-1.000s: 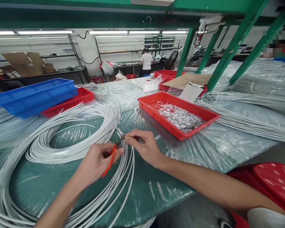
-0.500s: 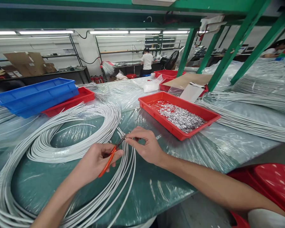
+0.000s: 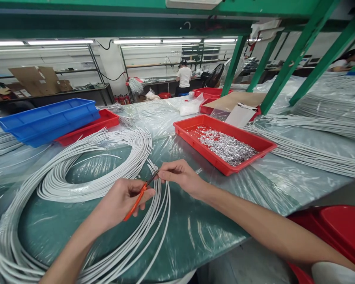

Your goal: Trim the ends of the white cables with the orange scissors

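My left hand [image 3: 127, 199] is wrapped round an orange-handled tool [image 3: 136, 202] with a slim, dark, pointed tip. That tip reaches up and right to the fingertips of my right hand [image 3: 180, 177]. Thumb and forefinger of my right hand are pinched together there; what lies between them is too small to make out. Just below both hands passes a loose bundle of white cables [image 3: 155, 221], its cut ends close to the tool's tip. A thick coil of white cable [image 3: 77, 193] lies behind my left hand.
A red tray [image 3: 201, 157] of small silvery metal pieces stands beyond my right hand. Far left, a blue tray [image 3: 47, 122] rests on another red tray [image 3: 109, 118]. More cables [image 3: 307, 154] lie at right, near green posts [image 3: 298, 59]. A red stool [image 3: 334, 228] is at the lower right.
The view has shifted slightly. My right hand's fingers have moved a little to the right at the tool's tip. My left hand keeps its grip on the tool.
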The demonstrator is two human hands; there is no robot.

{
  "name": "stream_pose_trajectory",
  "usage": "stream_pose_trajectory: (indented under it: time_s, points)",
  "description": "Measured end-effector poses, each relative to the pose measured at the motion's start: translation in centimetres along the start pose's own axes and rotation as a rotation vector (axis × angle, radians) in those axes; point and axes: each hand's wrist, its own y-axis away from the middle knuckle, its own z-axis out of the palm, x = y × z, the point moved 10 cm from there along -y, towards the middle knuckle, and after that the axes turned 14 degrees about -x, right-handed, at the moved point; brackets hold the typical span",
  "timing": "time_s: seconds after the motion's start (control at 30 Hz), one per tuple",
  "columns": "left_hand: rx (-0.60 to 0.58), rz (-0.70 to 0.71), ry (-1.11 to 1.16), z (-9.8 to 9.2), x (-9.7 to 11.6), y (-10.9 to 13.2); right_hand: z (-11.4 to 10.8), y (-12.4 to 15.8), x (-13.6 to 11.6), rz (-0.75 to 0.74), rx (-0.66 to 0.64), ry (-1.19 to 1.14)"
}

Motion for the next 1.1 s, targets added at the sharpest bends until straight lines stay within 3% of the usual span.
stream_pose_trajectory:
  time_s: [0.23,0.53,0.67,0.87,1.1]
  points:
    - [0.001,-0.012,-0.006,0.0,0.0,-0.1,-0.8,0.9,-1.7,-0.110,0.137,0.252]
    - [0.011,-0.063,0.024,0.2,-0.6,-0.3,0.1,2.2,-4.3,-0.215,0.268,0.630]
    - [0.085,-0.022,0.022,-0.6,0.0,0.0,-0.2,2.0,-3.5,-0.171,0.270,0.568]
    - [0.362,0.060,0.084,-3.1,1.4,1.4,0.6,1.7,-2.8,-0.154,0.201,0.507]
    - [0.334,0.058,0.147,-2.3,1.3,0.9,2.0,2.0,-3.3,-0.208,0.174,0.609]
